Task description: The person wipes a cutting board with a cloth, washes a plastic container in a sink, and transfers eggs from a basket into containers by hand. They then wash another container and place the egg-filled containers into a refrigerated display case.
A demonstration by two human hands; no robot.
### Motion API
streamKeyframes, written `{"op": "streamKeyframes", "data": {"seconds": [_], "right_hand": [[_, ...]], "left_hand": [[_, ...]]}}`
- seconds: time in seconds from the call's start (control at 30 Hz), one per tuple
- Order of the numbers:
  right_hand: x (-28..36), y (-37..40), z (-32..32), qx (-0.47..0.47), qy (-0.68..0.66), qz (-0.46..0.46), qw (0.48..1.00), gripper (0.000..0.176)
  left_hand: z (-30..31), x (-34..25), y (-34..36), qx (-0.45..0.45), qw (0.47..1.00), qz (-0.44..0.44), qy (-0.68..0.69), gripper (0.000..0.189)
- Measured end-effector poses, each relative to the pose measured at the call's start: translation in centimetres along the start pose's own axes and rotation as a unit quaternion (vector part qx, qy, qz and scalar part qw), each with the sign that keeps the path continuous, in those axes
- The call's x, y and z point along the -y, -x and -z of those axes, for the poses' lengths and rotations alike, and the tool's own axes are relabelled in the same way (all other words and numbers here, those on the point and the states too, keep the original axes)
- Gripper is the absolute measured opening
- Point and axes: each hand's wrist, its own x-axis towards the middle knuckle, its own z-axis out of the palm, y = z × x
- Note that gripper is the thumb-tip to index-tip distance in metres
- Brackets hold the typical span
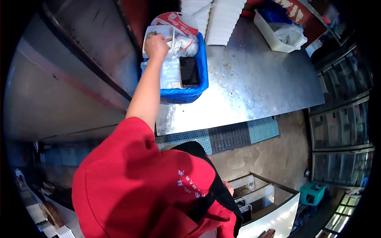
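Note:
My left hand (156,46) reaches far forward into a blue basket (189,95) on a steel table (258,83). Its fingers are curled on the edge of a white container (158,31) that lies on top of the basket's contents. A black phone (189,71) lies in the basket just right of my forearm, on clear plastic packs (170,75). A red and white packet (176,22) sits behind the container. Only a small part of my right hand (228,187) shows, low beside my black apron; its fingers are hidden.
Stacks of white boxes (222,20) stand behind the basket. A white bin (278,37) with bags sits at the table's far right. Perforated floor mats (230,137) lie below the table edge. Glass-fronted drawers (341,127) line the right side, with a teal crate (312,193) nearby.

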Motion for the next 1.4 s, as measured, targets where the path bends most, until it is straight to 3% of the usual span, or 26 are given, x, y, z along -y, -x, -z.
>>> {"op": "streamKeyframes", "data": {"seconds": [0.03, 0.1, 0.23, 0.3, 0.37, 0.43, 0.5, 0.57, 0.6, 0.63, 0.7, 0.73, 0.77, 0.9, 0.97, 1.03, 1.1, 1.17, 1.23, 1.27, 1.33, 1.4], "right_hand": [[-1.6, -1.0, 0.6, -0.015, 0.016, -0.004, 1.0, 0.022], [-4.8, -2.6, 1.3, -0.046, -0.012, -0.008, 0.999, 0.022], [-8.0, -3.3, 2.0, -0.043, -0.031, -0.022, 0.998, 0.023], [-9.4, -3.2, 1.3, -0.03, -0.022, -0.012, 0.999, 0.022], [-10.6, -3.4, 0.6, -0.017, -0.059, -0.017, 0.998, 0.022], [-7.3, -2.1, 0.9, 0.02, 0.027, -0.019, 0.999, 0.023], [-7.3, -2.1, 0.9, 0.025, 0.021, -0.022, 0.999, 0.026], [-7.6, -2.1, 1.1, -0.017, -0.043, 0.004, 0.999, 0.028], [-6.9, -2.4, 1.6, -0.036, -0.057, -0.027, 0.997, 0.026], [-4.9, -2.3, 2.3, -0.047, -0.064, -0.028, 0.996, 0.026], [-0.4, -1.6, 3.8, -0.091, 0.032, 0.073, 0.993, 0.02], [1.9, -1.7, 4.3, -0.104, 0.011, 0.129, 0.986, 0.018], [4.3, -2.1, 5.0, -0.121, -0.008, 0.183, 0.976, 0.016], [14.7, -0.4, 7.5, -0.138, -0.241, 0.279, 0.919, 0.009], [17.4, 1.0, 9.0, -0.164, -0.304, 0.295, 0.891, 0.012], [17.4, 1.7, 10.3, -0.203, -0.323, 0.28, 0.881, 0.016], [15.9, 2.0, 11.2, -0.203, -0.377, 0.272, 0.861, 0.015], [14.3, 3.0, 11.8, -0.235, -0.37, 0.263, 0.859, 0.013], [11.7, 3.7, 11.8, -0.284, -0.359, 0.282, 0.843, 0.01], [10.6, 4.4, 11.8, -0.291, -0.395, 0.284, 0.824, 0.01], [8.3, 6.2, 12.1, -0.329, -0.379, 0.207, 0.84, 0.01], [5.4, 6.7, 11.6, -0.354, -0.42, 0.228, 0.804, 0.011]], "left_hand": [[0.5, 0.2, -0.8, 0.076, 0.995, 0.052, -0.03, 0.015], [-1.2, 1.2, -2.2, 0.09, 0.987, 0.09, -0.097, 0.022], [-2.6, 1.4, -3.7, 0.129, 0.979, 0.081, -0.137, 0.025], [-3.2, 1.3, -4.3, 0.168, 0.978, -0.021, -0.121, 0.027], [-3.7, 0.9, -4.3, 0.15, 0.979, -0.034, -0.133, 0.025], [-4.2, 1.0, -5.2, 0.199, 0.968, -0.068, -0.14, 0.025], [-3.7, 0.8, -5.1, 0.193, 0.968, -0.076, -0.142, 0.021], [-2.0, -0.4, -4.6, 0.131, 0.986, -0.098, -0.01, 0.016], [-0.8, -1.6, -3.2, 0.06, 0.976, -0.194, 0.077, 0.013], [0.3, -3.6, -1.7, 0.098, 0.964, -0.186, 0.164, 0.014], [2.9, -9.1, 3.0, 0.195, 0.898, -0.207, 0.335, 0.016], [3.3, -11.6, 5.9, 0.244, 0.877, -0.202, 0.361, 0.017], [3.9, -14.1, 8.9, 0.342, 0.811, -0.165, 0.445, 0.017], [5.1, -21.2, 19.9, 0.532, 0.618, -0.153, 0.558, 0.023], [7.0, -23.5, 23.8, 0.577, 0.57, -0.183, 0.556, 0.022], [8.4, -24.9, 26.7, 0.63, 0.515, -0.18, 0.553, 0.021], [8.6, -25.8, 29.4, 0.655, 0.494, -0.207, 0.533, 0.019], [9.0, -26.6, 31.6, 0.613, 0.51, -0.335, 0.503, 0.02], [9.3, -27.4, 34.1, 0.591, 0.477, -0.403, 0.51, 0.021], [9.1, -27.7, 35.2, 0.607, 0.433, -0.428, 0.511, 0.021], [9.2, -28.3, 37.2, 0.702, 0.366, -0.406, 0.456, 0.019], [9.0, -29.0, 39.7, 0.774, 0.304, -0.382, 0.402, 0.014]]}}
